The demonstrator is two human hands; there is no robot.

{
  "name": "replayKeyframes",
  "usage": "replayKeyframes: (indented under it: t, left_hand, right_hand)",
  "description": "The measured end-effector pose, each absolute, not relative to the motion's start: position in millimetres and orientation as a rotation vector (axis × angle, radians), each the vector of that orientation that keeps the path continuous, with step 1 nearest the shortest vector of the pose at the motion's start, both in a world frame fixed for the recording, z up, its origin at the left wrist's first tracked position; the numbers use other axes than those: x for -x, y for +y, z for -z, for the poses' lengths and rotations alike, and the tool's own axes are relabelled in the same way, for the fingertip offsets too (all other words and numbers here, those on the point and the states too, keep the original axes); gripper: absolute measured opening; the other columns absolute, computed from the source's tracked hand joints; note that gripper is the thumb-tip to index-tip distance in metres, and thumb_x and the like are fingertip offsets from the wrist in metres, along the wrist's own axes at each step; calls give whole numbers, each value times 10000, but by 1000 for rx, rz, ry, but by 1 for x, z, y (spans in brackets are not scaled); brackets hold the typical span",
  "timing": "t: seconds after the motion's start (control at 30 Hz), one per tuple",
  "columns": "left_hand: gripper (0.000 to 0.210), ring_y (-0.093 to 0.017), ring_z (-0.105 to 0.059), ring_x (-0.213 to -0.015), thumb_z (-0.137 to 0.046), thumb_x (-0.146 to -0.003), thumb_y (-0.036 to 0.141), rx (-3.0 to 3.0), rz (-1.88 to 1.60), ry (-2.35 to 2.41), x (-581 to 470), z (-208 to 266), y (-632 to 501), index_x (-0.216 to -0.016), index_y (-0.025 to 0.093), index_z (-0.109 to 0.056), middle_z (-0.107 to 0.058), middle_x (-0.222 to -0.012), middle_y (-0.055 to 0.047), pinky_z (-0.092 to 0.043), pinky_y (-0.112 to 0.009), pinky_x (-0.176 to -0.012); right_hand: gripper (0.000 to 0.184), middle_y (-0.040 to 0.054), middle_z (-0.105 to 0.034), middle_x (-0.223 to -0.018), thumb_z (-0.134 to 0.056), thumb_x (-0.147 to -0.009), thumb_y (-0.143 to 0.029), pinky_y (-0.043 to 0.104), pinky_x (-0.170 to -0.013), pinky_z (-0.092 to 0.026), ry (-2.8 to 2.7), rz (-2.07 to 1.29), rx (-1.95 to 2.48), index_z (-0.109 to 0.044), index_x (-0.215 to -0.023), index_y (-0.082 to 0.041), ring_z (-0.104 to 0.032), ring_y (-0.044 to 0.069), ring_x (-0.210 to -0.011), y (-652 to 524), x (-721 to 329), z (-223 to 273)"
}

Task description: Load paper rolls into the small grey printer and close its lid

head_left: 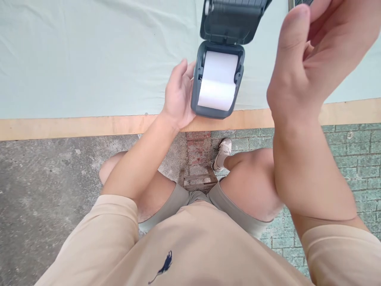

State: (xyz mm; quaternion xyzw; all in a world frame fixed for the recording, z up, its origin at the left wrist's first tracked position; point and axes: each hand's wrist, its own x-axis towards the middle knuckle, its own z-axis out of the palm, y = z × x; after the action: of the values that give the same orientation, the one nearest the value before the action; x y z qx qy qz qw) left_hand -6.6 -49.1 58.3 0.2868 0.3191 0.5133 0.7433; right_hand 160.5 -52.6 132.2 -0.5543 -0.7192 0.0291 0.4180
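Note:
A small dark grey portable label printer (195,99) is tilted up above the near edge of the table. Its lid (233,26) is swung open toward the far side. Inside the body sits a white paper roll (218,81). My left hand (180,93) grips the printer from its left side, with the fingers partly hidden behind it. Raised at the upper right, my right hand (312,55) is apart from the printer. Its thumb points up and away from the loosely bent fingers, some of which are hidden or cut off by the frame; nothing shows in it.
A pale green cloth (98,59) covers the table, whose wooden edge (59,128) runs across in front of me. Part of a dark object with a light rim (291,4) shows at the top right. Below are my legs, a wooden stool (198,178) and paved ground.

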Motion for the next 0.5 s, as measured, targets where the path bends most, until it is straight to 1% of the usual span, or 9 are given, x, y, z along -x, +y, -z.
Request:
replayKeyframes:
  t: [0.03,0.07,0.1,0.17,0.2,0.27,0.37,0.43,0.5]
  left_hand:
    - [409,-284,-575,-1166,-405,-896,576,-628,-1113,672,7,-59,-50,-951,263,-663,-667,-803,-42,-502,-368,-898]
    - [372,-272,-607,-1088,-428,-900,549,-635,-1106,626,7,-59,-51,-968,265,-659,-653,-800,-38,-517,-356,-840]
    - [292,-242,-629,-989,-455,-914,470,-648,-1103,569,7,-60,-52,-981,266,-652,-640,-806,-26,-518,-329,-781]
    - [161,-164,-613,-816,-486,-926,269,-670,-1096,473,8,-62,-55,-1000,261,-628,-621,-841,-1,-492,-267,-697]
    - [169,-136,-592,-764,-488,-922,199,-674,-1092,450,9,-62,-56,-1014,257,-619,-617,-860,6,-476,-244,-672]
    - [220,-116,-579,-735,-493,-913,124,-702,-1067,452,8,-64,-59,-1053,240,-617,-622,-892,2,-464,-223,-660]
    - [312,-108,-599,-774,-481,-901,57,-783,-1032,486,6,-64,-61,-1124,225,-620,-626,-930,4,-470,-207,-708]
    - [330,-102,-606,-801,-466,-903,42,-809,-1023,499,5,-63,-61,-1144,214,-612,-610,-929,14,-467,-201,-729]
    - [302,-105,-607,-778,-466,-908,59,-805,-1021,507,5,-62,-61,-1129,202,-613,-603,-902,16,-460,-204,-697]
  right_hand:
    - [287,17,-531,-748,-414,-954,-389,301,-643,-436,-1800,-69,1392,-476,-738,-210,-552,126,-697,-53,-159,-134]
    - [288,10,-533,-711,-431,-944,-364,301,-633,-421,-1869,-117,1405,-477,-707,-208,-538,120,-657,-54,-157,-135]
    - [235,3,-571,-722,-486,-912,-336,304,-637,-415,-1987,-194,1430,-514,-716,-209,-537,119,-640,-54,-157,-136]
    - [61,-8,-658,-846,-573,-832,-277,321,-658,-415,-2212,-307,1528,-614,-835,-232,-552,127,-651,-54,-156,-136]
    - [126,-9,-676,-917,-599,-801,-270,334,-661,-409,-2290,-318,1604,-637,-919,-254,-559,141,-669,-54,-156,-137]
    - [230,9,-679,-948,-612,-785,-304,347,-627,-369,-2426,-292,1773,-633,-1013,-284,-555,180,-699,-53,-156,-136]
    - [244,27,-635,-843,-605,-770,-320,314,-548,-248,-2518,-229,1927,-611,-1013,-305,-453,169,-609,-53,-154,-136]
    - [162,19,-582,-772,-610,-741,-296,304,-530,-207,-2510,-245,1948,-602,-902,-282,-337,129,-559,-53,-151,-138]
    - [87,5,-528,-696,-638,-701,-274,305,-520,-221,-2492,-313,1918,-576,-751,-239,-288,105,-549,-54,-150,-142]
